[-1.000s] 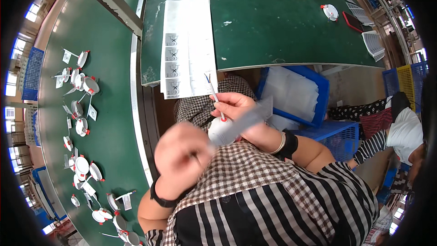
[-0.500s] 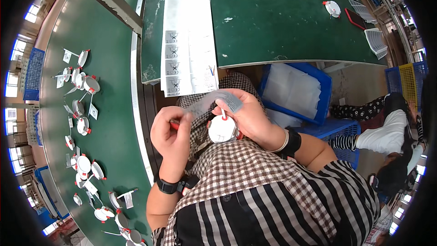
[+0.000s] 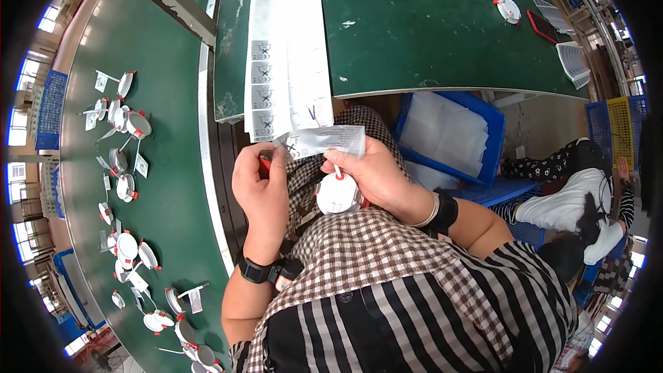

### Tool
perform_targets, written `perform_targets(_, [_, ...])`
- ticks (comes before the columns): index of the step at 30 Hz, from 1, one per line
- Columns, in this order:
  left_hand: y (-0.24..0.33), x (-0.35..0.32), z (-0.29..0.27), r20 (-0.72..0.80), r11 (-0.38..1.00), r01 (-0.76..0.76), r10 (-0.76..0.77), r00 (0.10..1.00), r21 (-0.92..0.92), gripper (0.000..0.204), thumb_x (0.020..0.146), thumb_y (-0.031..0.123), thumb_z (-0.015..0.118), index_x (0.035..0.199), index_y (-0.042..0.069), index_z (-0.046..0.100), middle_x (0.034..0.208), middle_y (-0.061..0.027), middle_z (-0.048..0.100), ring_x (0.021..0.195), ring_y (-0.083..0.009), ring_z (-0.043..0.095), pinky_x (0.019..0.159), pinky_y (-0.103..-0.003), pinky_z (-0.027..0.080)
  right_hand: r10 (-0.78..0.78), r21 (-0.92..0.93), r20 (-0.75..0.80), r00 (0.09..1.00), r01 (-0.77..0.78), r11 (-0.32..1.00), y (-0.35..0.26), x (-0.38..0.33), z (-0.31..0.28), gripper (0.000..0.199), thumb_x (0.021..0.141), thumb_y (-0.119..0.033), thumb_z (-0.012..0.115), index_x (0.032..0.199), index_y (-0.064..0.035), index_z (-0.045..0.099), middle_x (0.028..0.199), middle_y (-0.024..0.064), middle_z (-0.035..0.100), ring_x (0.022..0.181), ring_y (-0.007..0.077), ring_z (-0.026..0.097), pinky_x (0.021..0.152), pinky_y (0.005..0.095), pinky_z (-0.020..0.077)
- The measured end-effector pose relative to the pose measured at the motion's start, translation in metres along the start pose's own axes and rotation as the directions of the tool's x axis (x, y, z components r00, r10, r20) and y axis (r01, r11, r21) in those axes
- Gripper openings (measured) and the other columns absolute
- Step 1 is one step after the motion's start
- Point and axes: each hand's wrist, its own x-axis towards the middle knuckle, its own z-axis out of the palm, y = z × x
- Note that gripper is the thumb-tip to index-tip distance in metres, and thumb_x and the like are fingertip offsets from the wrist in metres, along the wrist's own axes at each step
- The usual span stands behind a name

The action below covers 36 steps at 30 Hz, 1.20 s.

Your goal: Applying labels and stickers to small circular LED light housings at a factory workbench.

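Between my two hands a printed label strip (image 3: 328,139) stretches across, pale with dark print and symbols. Its left end is pinched between the thumb and fingers of my left hand (image 3: 259,186). A small red object (image 3: 265,164), mostly hidden, is tucked in that same hand. My right hand (image 3: 382,174) grips the short white cable (image 3: 337,168) of a round white downlight (image 3: 336,197) with red clips, and its thumb touches the strip's right end. The downlight hangs against my checked apron (image 3: 387,235).
Stacked label sheets (image 3: 286,21) overhang the green table's (image 3: 414,27) near edge. Several tagged downlights (image 3: 126,245) lie on the long green surface at left. A blue crate (image 3: 494,135) holds pale sheets. Another person (image 3: 566,183) is bent over at right. A red-edged phone (image 3: 541,25) lies at far right.
The label strip, curled and tilted before, is now drawn out flatter and level. My left hand has shifted slightly. The person at right has moved, and an arm now shows.
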Motion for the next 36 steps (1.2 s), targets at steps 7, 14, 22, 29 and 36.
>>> perform_targets(7, [0.013, -0.003, -0.017, -0.047, 0.995, -0.091, 0.09, 0.995, -0.029, 0.005, 0.082, -0.001, 0.063, 0.083, 0.0, 0.058, 0.081, -0.0066, 0.059, 0.066, -0.0138, 0.053, 0.057, -0.022, 0.042, 0.009, -0.087, 0.044, 0.999, -0.005, 0.996, -0.002, 0.001, 0.005, 0.025, 0.087, -0.006, 0.06, 0.111, 0.0026, 0.058, 0.089, 0.0062, 0.063, 0.074, 0.0106, 0.06, 0.065, 0.0232, 0.0517])
perform_targets(14, [0.04, -0.004, -0.047, -0.181, 0.898, -0.368, 0.331, 0.926, -0.239, 0.007, 0.082, -0.006, 0.055, 0.087, -0.001, 0.054, 0.079, -0.0083, 0.057, 0.066, -0.013, 0.053, 0.056, -0.023, 0.043, 0.044, -0.065, -0.08, 0.996, -0.049, 0.997, 0.011, 0.011, -0.012, 0.024, 0.088, -0.006, 0.059, 0.11, 0.0038, 0.058, 0.089, 0.0066, 0.063, 0.073, 0.0097, 0.059, 0.067, 0.0228, 0.0511])
perform_targets(22, [0.014, -0.005, -0.002, 0.251, 0.691, 0.474, -0.405, 0.879, -0.545, 0.01, 0.085, 0.01, 0.066, 0.086, 0.003, 0.06, 0.064, 0.0012, 0.056, 0.052, -0.0043, 0.053, 0.045, -0.017, 0.036, -0.045, -0.058, -0.023, 0.999, 0.044, 0.997, 0.011, 0.006, -0.008, 0.021, 0.086, -0.003, 0.058, 0.105, 0.0047, 0.059, 0.092, 0.01, 0.065, 0.081, 0.0153, 0.063, 0.068, 0.0255, 0.0521])
perform_targets(29, [0.009, -0.007, 0.005, 0.236, 0.723, 0.508, -0.452, 0.86, -0.468, 0.012, 0.084, 0.013, 0.068, 0.083, 0.003, 0.06, 0.063, 0.0012, 0.057, 0.053, -0.0043, 0.055, 0.043, -0.017, 0.034, 0.055, -0.083, -0.049, 0.997, -0.059, 0.995, 0.001, 0.0, -0.004, 0.02, 0.087, 0.0, 0.054, 0.106, 0.0057, 0.057, 0.094, 0.0118, 0.064, 0.083, 0.0153, 0.063, 0.073, 0.0272, 0.0535])
perform_targets(36, [0.002, -0.009, 0.006, 0.214, 0.715, 0.507, -0.466, 0.859, -0.481, 0.009, 0.085, 0.01, 0.065, 0.085, 0.002, 0.06, 0.062, -0.0005, 0.057, 0.05, -0.005, 0.054, 0.039, -0.016, 0.034, 0.035, -0.018, 0.032, 0.999, -0.034, 0.999, 0.004, 0.001, -0.007, 0.02, 0.087, -0.005, 0.054, 0.104, 0.0057, 0.058, 0.092, 0.0115, 0.064, 0.081, 0.0147, 0.064, 0.073, 0.0271, 0.0533])
